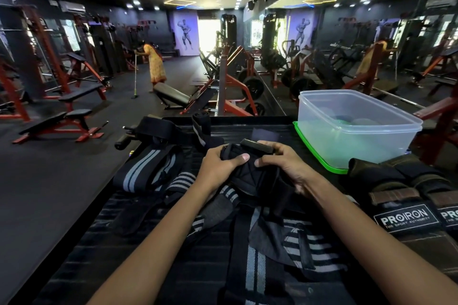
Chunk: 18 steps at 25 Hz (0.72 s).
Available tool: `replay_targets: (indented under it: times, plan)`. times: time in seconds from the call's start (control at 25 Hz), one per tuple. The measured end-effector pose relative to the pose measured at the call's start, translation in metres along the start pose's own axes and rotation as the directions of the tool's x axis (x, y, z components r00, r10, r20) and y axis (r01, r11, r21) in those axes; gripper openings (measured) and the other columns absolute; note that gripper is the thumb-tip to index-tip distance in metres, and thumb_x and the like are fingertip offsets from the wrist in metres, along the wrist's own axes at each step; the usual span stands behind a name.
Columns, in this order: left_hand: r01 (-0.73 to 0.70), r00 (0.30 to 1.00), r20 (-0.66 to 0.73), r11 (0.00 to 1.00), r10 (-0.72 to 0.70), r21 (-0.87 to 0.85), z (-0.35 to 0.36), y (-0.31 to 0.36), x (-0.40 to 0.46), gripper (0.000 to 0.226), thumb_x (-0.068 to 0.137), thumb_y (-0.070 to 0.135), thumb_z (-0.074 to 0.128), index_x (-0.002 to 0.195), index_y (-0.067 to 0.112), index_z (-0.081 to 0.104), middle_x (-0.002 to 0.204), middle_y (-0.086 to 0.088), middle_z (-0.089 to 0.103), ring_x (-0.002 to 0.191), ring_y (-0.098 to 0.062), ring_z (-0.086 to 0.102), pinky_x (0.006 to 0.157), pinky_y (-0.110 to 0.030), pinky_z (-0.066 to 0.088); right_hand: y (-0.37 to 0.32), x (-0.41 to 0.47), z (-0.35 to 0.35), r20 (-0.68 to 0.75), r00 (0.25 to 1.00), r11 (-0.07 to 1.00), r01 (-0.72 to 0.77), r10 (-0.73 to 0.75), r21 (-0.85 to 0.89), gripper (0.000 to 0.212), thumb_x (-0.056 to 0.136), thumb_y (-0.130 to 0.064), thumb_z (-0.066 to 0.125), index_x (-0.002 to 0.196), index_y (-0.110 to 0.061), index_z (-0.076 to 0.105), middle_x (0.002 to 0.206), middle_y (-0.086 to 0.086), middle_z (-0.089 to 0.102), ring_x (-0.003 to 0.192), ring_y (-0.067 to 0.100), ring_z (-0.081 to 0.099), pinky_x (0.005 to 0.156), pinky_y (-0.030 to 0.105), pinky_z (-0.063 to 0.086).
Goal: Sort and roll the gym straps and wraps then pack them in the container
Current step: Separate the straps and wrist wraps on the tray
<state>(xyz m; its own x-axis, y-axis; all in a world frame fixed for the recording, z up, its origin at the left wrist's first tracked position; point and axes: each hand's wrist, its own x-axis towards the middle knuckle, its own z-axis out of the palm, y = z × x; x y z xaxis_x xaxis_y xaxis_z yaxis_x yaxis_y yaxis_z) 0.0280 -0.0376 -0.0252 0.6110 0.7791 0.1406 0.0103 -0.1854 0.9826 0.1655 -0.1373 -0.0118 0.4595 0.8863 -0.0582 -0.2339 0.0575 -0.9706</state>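
A black padded fabric strap [244,176] is gripped by both hands over the middle of the dark ribbed surface [148,262]. The left hand [220,168] is curled round its left side, and the right hand [285,168] is pinching its right end.

The roll could come loose if one grip is let go. Loose grey-striped black wraps [255,255] lie under the arms and could be dragged off the near edge.

The clear plastic container [352,129] is kept at the far right corner, near the right hand. Open room is left between them.

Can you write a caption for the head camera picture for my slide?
Both hands grip a black wrap beside a clear container.
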Motion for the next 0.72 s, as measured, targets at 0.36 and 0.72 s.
replay_targets:
  times: [0.36,0.72]
  plan:
    - [-0.018,0.999,-0.030,0.995,0.015,-0.095,0.002,-0.001,-0.004,0.018,0.083,0.002,0.069,0.087,0.019,0.066,0.089,-0.004,0.070,0.086,-0.017,0.066,0.079,-0.030,0.055,0.001,0.002,-0.006,0.075,0.993,0.977,0.100,-0.087,-0.189,0.046,0.072,0.012,0.071,0.115,-0.002,0.065,0.092,0.011,0.070,0.075,0.012,0.069,0.064,0.017,0.053]
    - [-0.076,0.996,-0.052,0.997,0.075,-0.015,0.003,-0.004,-0.004,0.042,0.083,-0.015,0.054,0.069,0.024,0.060,0.081,0.000,0.060,0.081,-0.015,0.055,0.073,-0.026,0.047,-0.009,0.014,-0.029,0.358,0.932,0.886,0.208,-0.052,-0.414,0.049,0.075,0.018,0.061,0.116,-0.009,0.063,0.112,0.014,0.067,0.094,0.008,0.065,0.078,0.016,0.051]
